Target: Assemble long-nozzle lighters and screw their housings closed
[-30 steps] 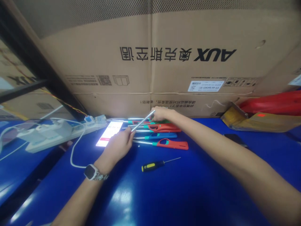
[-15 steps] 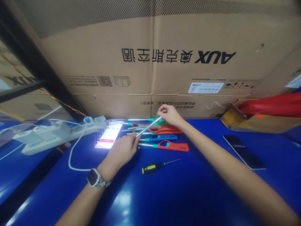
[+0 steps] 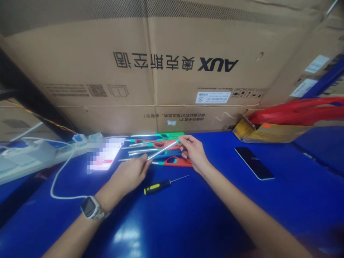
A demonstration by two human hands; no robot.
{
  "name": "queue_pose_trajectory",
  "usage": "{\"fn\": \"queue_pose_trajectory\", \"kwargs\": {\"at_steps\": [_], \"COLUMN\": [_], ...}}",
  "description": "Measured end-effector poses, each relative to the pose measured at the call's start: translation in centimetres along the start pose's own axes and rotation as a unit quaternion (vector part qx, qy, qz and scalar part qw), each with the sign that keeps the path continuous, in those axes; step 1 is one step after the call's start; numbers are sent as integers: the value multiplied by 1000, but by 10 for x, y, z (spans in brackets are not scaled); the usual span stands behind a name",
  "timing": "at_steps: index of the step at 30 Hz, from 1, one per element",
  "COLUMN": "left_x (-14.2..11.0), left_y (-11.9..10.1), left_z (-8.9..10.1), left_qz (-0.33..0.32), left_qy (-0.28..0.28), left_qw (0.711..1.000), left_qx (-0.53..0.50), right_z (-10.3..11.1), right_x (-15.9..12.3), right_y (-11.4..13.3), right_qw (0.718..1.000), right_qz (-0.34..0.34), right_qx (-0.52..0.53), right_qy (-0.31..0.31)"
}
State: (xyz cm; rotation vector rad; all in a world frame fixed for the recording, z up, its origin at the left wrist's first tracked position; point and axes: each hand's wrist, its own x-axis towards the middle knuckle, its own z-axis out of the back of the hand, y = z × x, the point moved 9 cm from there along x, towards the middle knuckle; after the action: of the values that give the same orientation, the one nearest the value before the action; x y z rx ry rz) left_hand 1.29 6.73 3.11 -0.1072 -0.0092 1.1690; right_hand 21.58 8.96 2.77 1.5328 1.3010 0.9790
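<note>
A thin metal rod (image 3: 161, 150) spans between both hands. My left hand (image 3: 129, 175) pinches its lower end and my right hand (image 3: 194, 152) pinches its upper end. The rod is held just above a row of long-nosed lighters with red, green and blue handles: a green one (image 3: 169, 135) lies farthest back and a red one (image 3: 176, 162) nearest to me. A screwdriver with a yellow and black handle (image 3: 157, 186) lies on the blue table (image 3: 215, 208) just in front of both hands. My left wrist wears a watch (image 3: 90, 208).
A lit phone (image 3: 104, 157) lies left of the lighters, and a white cable (image 3: 61, 175) runs to a power strip (image 3: 34, 154). A dark phone (image 3: 254, 163) lies to the right. A large cardboard box (image 3: 174, 71) walls off the back. Red material on a yellow carton (image 3: 268, 130) sits at the right.
Both hands have lowered the rod closer to the lighters, and my right hand has come down toward me. The camera has turned right, so everything sits further left.
</note>
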Motion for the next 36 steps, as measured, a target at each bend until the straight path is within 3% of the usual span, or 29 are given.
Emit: {"fn": "queue_pose_trajectory", "kwargs": {"at_steps": [11,19,23,32,36], "left_x": [-1,-2,-2,-3,-5], "left_y": [-5,-27,-27,-26,-38], "left_z": [3,13,15,23,30], "left_qz": [-18,-35,-30,-11,-55], "left_qy": [-27,-77,-89,-109,-130], "left_qw": [999,983,965,948,932], "left_qx": [-18,-161,-245,-298,-334], "right_z": [-14,-62,-65,-76,-75], "right_x": [-8,-34,-34,-36,-37], "right_y": [-2,-32,-36,-29,-17], "right_qw": [997,996,996,994,992], "right_qz": [43,7,8,7,10], "right_qx": [-47,-4,-18,-34,-22], "right_qy": [35,92,89,101,125]}}
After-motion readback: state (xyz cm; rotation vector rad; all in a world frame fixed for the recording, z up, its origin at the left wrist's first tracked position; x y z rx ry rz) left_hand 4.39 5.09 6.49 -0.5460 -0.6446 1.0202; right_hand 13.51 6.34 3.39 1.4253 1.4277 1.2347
